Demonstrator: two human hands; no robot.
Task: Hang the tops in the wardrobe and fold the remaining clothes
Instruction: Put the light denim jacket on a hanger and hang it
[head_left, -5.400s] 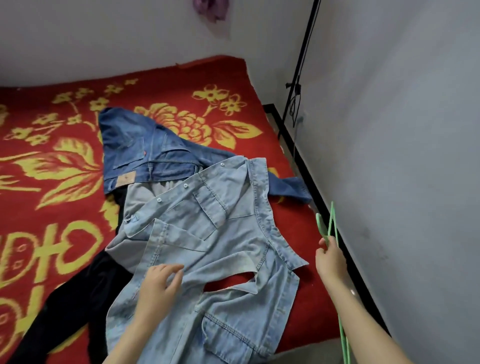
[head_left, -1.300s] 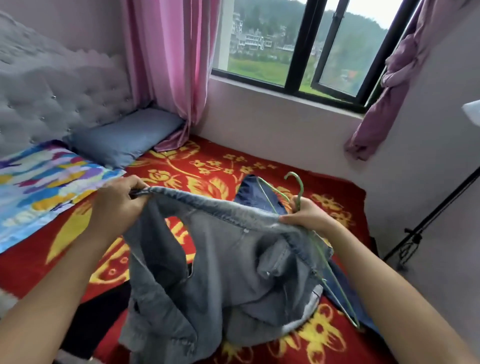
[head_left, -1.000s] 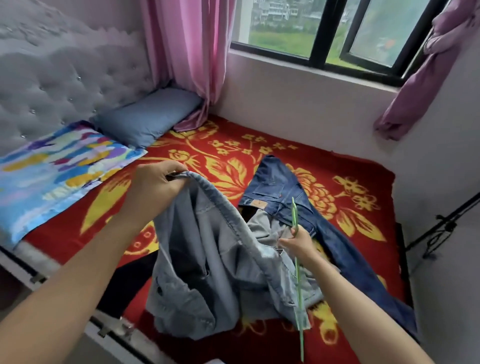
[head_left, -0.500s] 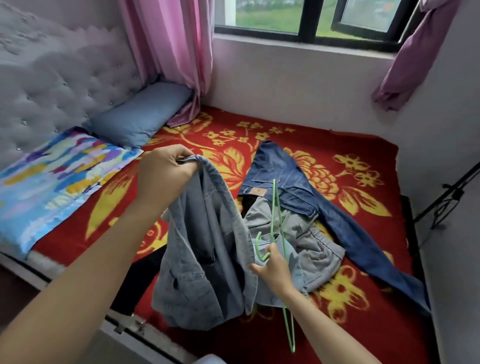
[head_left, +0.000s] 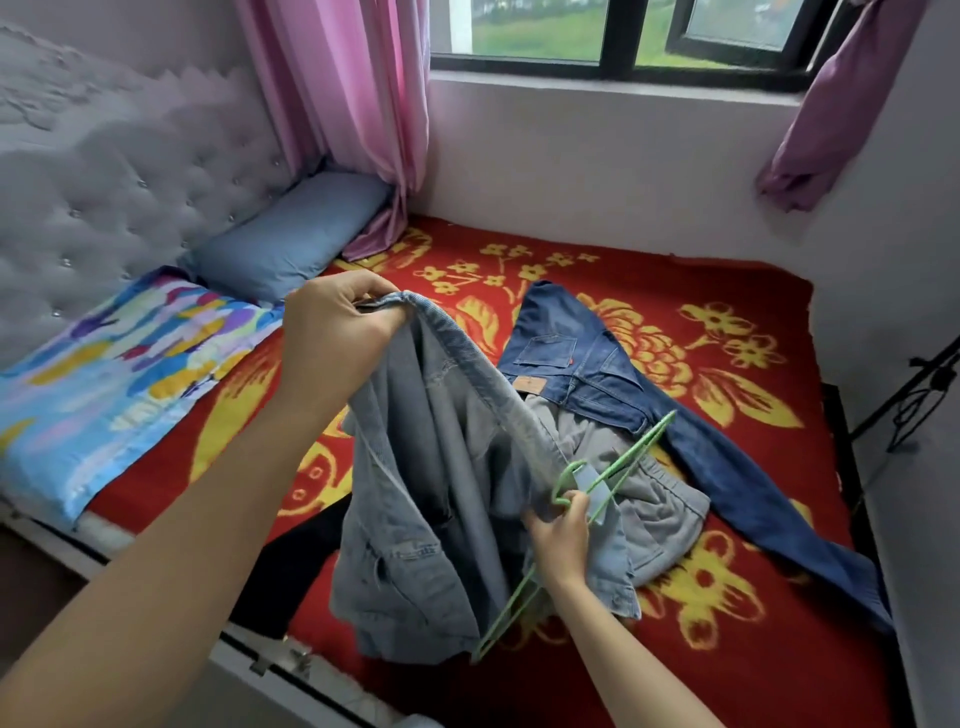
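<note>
Denim fills the middle of my view: the pale denim shirt (head_left: 426, 519) is lifted over the bed (head_left: 727, 649), its thick seamed edge stretched in a line from the left hand down to the right hand. The left hand (head_left: 337, 322) is raised and closed tight, fingers and thumb pinching the top of that edge. The right hand (head_left: 558, 540) sits lower and nearer me, fingers curled round a green hanger (head_left: 649, 439) close to its hook. The hanger is tilted, one arm pointing up and away, the other slanting down past the shirt's lower part. The shirt edge reaches this hand, but I cannot tell whether it grips the cloth as well.

On the red flowered bed behind the shirt lie dark blue jeans (head_left: 597, 374), spread flat, with a grey garment (head_left: 660, 509) partly over them. A black garment (head_left: 291, 561) shows under the shirt at the bed's near edge.
</note>
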